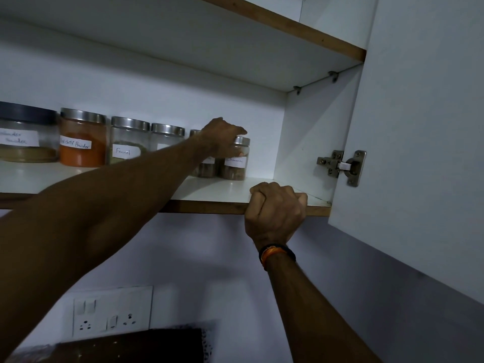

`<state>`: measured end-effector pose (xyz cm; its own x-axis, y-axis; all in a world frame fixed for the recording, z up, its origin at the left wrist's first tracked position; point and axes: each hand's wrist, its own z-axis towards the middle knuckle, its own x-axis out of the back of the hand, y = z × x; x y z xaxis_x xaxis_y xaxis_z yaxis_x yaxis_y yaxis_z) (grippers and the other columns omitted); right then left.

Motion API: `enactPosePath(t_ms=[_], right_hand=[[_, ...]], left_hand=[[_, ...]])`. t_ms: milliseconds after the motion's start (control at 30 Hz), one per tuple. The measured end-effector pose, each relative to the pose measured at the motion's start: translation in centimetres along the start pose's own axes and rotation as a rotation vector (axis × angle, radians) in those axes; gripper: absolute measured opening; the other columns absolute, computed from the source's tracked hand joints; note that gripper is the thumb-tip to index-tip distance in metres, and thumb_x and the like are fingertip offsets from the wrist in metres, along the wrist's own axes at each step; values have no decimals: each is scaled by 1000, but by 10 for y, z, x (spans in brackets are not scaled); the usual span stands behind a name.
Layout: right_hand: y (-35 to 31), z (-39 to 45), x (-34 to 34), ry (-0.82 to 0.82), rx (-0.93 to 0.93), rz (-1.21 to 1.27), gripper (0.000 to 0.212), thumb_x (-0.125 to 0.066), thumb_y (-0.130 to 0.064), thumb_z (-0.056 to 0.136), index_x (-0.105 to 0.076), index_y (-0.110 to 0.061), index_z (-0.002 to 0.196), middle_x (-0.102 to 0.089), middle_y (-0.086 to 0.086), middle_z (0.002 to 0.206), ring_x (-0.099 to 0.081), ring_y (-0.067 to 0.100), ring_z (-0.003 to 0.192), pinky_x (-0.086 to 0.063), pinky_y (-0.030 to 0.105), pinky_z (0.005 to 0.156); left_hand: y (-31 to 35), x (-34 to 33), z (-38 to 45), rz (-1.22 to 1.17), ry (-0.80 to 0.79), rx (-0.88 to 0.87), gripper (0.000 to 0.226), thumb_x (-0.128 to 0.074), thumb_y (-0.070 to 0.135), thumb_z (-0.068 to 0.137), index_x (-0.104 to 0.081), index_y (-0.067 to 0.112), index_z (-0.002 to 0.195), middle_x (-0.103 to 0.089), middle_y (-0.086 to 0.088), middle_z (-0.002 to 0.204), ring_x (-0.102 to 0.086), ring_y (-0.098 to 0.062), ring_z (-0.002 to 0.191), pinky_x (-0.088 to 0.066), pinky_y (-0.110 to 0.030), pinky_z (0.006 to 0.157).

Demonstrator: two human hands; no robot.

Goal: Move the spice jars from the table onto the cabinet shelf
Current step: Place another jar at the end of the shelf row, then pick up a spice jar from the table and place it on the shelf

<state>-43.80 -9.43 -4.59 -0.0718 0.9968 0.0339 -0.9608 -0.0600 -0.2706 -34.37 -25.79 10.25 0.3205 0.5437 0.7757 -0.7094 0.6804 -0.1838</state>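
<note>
Several glass spice jars with steel lids stand in a row on the white cabinet shelf (225, 191). My left hand (222, 137) reaches over the shelf and wraps the cinnamon jar (235, 166) at the row's right end, which rests on the shelf. A similar jar (207, 170) stands just left of it, mostly hidden by my forearm. Further left are the fennel jar (125, 142), the red chilli powder jar (82, 140) and a wide dark-lidded jar (26, 134). My right hand (275, 208) clutches the shelf's wooden front edge.
The open cabinet door (419, 153) with a metal hinge (340, 166) hangs at the right. A second shelf (288, 24) lies above. Below, a wall switch and socket plate (112, 310) sits over a dark object (131, 347).
</note>
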Motion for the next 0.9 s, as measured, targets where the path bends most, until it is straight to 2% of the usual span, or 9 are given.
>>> enactPosePath(t_ms=[67, 200, 367, 567, 667, 733, 800, 867, 900], right_hand=[[-2, 0, 2, -21, -12, -36, 34, -41, -25, 83, -65, -19, 60, -59, -3, 56, -47, 15, 55, -28, 31, 68], [-5, 1, 10, -124, -26, -115, 36, -37, -27, 86, -59, -18, 60, -55, -2, 57, -43, 16, 58, -30, 34, 70], [-7, 4, 23, -339, 25, -231, 43, -29, -29, 92, -65, -19, 70, -65, -1, 72, -49, 19, 70, -32, 38, 78], [-6, 7, 37, -469, 75, -257, 49, -28, -36, 106, -70, -16, 90, -70, 2, 92, -60, 25, 87, -33, 41, 84], [-5, 1, 48, -473, 136, -197, 48, -25, -34, 106, -69, -16, 102, -71, 4, 99, -62, 26, 94, -36, 42, 90], [-3, -9, 60, -485, 187, -143, 47, -25, -35, 105, -66, -16, 119, -70, 4, 112, -61, 25, 107, -36, 42, 102], [-1, -23, 70, -501, 203, -135, 42, -36, -32, 105, -55, -15, 138, -60, 5, 135, -50, 26, 130, -29, 45, 115], [-3, -41, 81, -514, 122, -118, 52, -47, -27, 101, -39, -14, 151, -41, 8, 154, -32, 28, 146, -27, 49, 116], [-5, -50, 86, -513, 79, -85, 58, -51, -23, 99, -34, -13, 154, -34, 10, 159, -28, 29, 147, -30, 49, 114]], left_hand=[[4, 5, -5, -35, 22, 16, 68, -62, 44, 94, -38, 16, 152, -51, -11, 150, -47, -31, 136, -25, -48, 118], [22, 17, -27, -137, 54, 0, 72, -68, 35, 92, -34, 15, 153, -37, -8, 159, -36, -28, 144, -25, -46, 119], [51, 33, -62, -272, -13, -35, 74, -72, 35, 89, -38, 13, 151, -46, -10, 153, -45, -29, 137, -38, -44, 112], [78, 47, -110, -435, -76, -44, 60, -65, 24, 95, -43, 13, 149, -44, -7, 155, -40, -22, 142, -33, -32, 112], [87, 52, -141, -458, -60, -21, 50, -56, 20, 100, -44, 11, 148, -47, -9, 152, -44, -24, 140, -36, -35, 113], [92, 53, -165, -430, -71, -26, 50, -53, 23, 102, -43, 10, 149, -47, -10, 152, -44, -26, 139, -36, -39, 114], [99, 53, -191, -419, -49, -38, 50, -54, 21, 101, -44, 9, 148, -49, -12, 150, -44, -27, 139, -35, -41, 115], [108, 50, -217, -393, 36, -84, 48, -57, 16, 97, -49, 6, 144, -55, -14, 143, -47, -29, 134, -33, -42, 115], [114, 47, -231, -385, 86, -116, 47, -58, 13, 95, -52, 5, 141, -57, -15, 139, -48, -30, 131, -31, -43, 115]])
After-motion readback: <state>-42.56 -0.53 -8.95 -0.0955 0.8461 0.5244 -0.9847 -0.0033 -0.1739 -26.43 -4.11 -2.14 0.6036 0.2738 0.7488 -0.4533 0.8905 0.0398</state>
